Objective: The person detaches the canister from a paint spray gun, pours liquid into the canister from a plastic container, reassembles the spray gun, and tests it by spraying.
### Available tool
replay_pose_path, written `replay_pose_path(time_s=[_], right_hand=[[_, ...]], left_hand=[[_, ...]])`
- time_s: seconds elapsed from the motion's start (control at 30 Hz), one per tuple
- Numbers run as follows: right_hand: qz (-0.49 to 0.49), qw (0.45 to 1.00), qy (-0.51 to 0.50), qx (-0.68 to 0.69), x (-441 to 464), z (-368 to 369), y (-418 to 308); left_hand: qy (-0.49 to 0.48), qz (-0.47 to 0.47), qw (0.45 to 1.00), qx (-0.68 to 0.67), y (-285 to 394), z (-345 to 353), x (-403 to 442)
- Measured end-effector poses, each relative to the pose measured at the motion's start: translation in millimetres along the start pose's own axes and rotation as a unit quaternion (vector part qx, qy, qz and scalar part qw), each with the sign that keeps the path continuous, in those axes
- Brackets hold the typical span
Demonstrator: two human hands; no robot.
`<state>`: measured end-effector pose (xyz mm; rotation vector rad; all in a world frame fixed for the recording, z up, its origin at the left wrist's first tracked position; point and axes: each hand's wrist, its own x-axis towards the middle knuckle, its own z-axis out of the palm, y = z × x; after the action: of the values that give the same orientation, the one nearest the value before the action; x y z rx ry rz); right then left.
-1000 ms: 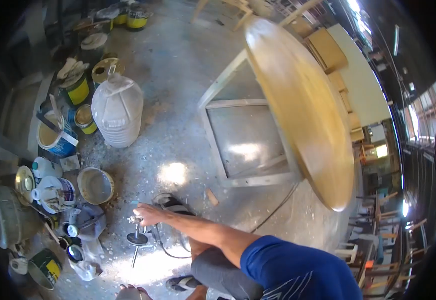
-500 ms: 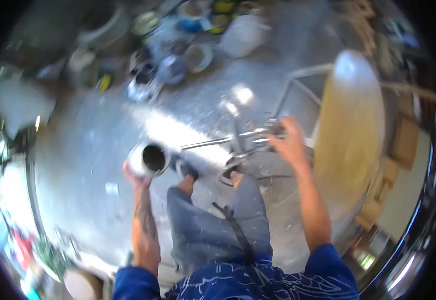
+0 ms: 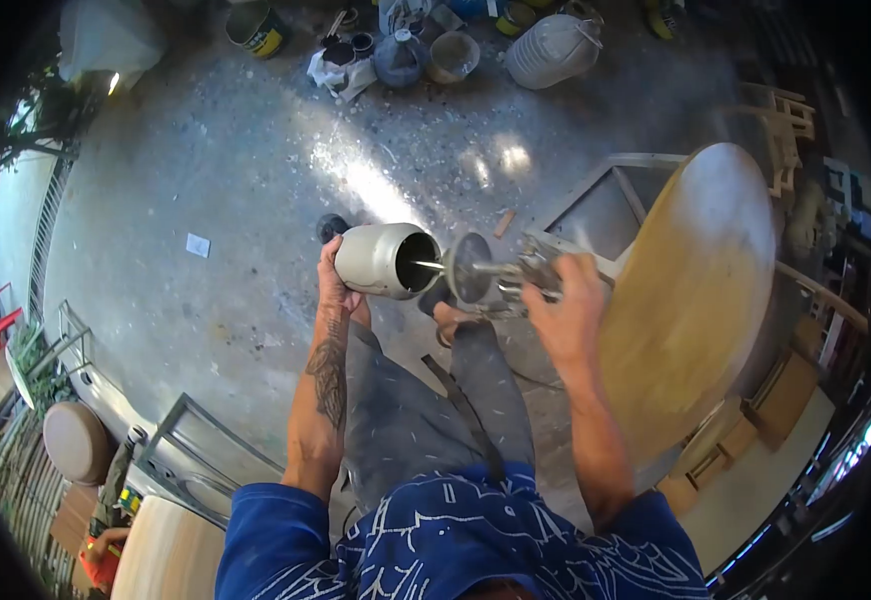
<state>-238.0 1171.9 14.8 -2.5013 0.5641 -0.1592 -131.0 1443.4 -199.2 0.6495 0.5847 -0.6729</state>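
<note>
My left hand [image 3: 332, 278] is closed round the base of a pale grey spray gun cup [image 3: 371, 262], tipped on its side with its dark mouth facing right. In my right hand [image 3: 571, 315] is a metal spray gun [image 3: 531, 272], gripped by its body, partly hidden by my fingers. The gun's round cup lid [image 3: 470, 267] faces the cup, a short gap away. From the lid, a thin suction tube [image 3: 434, 266] reaches into the cup's mouth. What the cup contains is too dark to see.
A yellowish oval board [image 3: 696, 300] stands close by my right arm, with a frame [image 3: 621, 165] behind it. Tubs and a plastic jug [image 3: 554, 50] line the far floor. A metal frame [image 3: 196, 440] and round wooden top [image 3: 171, 555] are at lower left.
My left hand has brought the cup right and tilted it sideways toward the gun. The suction tube, outside the cup before, now has its end inside the mouth. My view has shifted too.
</note>
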Motion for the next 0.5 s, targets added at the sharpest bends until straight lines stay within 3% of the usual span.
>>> replay_pose_path(time_s=[0.3, 0.5], right_hand=[[0.014, 0.997, -0.065, 0.036, -28.5, -11.2, -7.5], [-0.052, 0.998, 0.000, 0.036, -79.9, -10.5, -29.8]], left_hand=[[0.029, -0.022, 0.999, -0.021, -35.6, 12.2, -71.8], [0.033, -0.020, 0.998, -0.044, -39.0, -4.2, -114.7]])
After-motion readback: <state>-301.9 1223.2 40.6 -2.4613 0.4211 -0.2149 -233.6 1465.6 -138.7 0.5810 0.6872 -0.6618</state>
